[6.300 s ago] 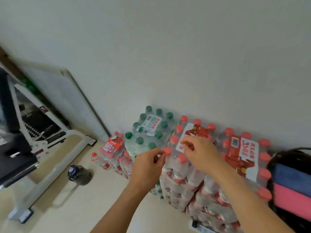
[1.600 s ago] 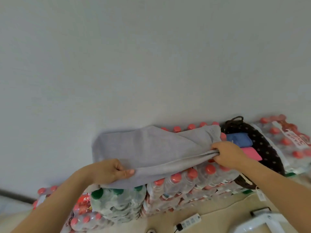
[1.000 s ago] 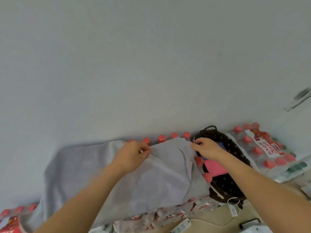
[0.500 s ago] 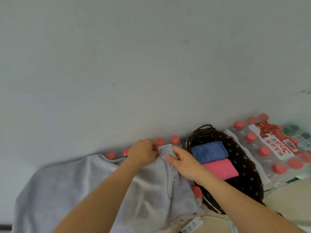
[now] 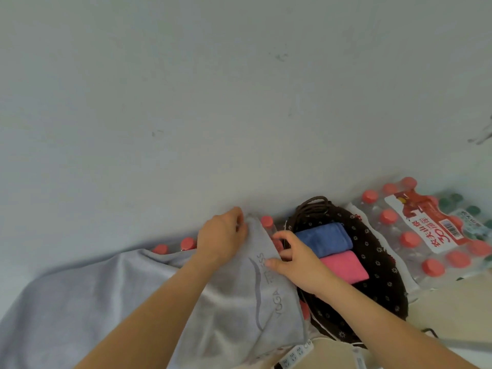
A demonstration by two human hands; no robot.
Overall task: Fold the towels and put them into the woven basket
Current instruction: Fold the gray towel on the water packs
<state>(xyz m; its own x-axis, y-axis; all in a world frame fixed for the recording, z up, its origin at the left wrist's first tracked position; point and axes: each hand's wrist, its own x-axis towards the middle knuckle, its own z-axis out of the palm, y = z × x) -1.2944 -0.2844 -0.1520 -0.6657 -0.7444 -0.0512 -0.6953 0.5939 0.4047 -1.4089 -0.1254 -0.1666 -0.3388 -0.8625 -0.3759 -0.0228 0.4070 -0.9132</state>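
Note:
A large grey towel [image 5: 111, 302] with a printed logo lies spread over packs of red-capped bottles along the wall. My left hand [image 5: 221, 238] grips its far right corner with curled fingers. My right hand [image 5: 298, 259] pinches the towel's right edge just beside the logo. To the right stands a dark brown woven basket [image 5: 378, 265] with a small flower pattern. Inside it lie a folded blue towel [image 5: 324, 238] and a folded pink towel [image 5: 343, 265], side by side.
A shrink-wrapped pack of red-capped bottles [image 5: 423, 235] lies right of the basket. More red caps [image 5: 187, 243] poke out behind the towel. A white power strip [image 5: 295, 352] lies on the floor at the bottom. The pale wall fills the upper view.
The grey towel was spread out over the bottle packs. Both hands moved to its far right corner by the basket, and my right hand has slid a little down the edge.

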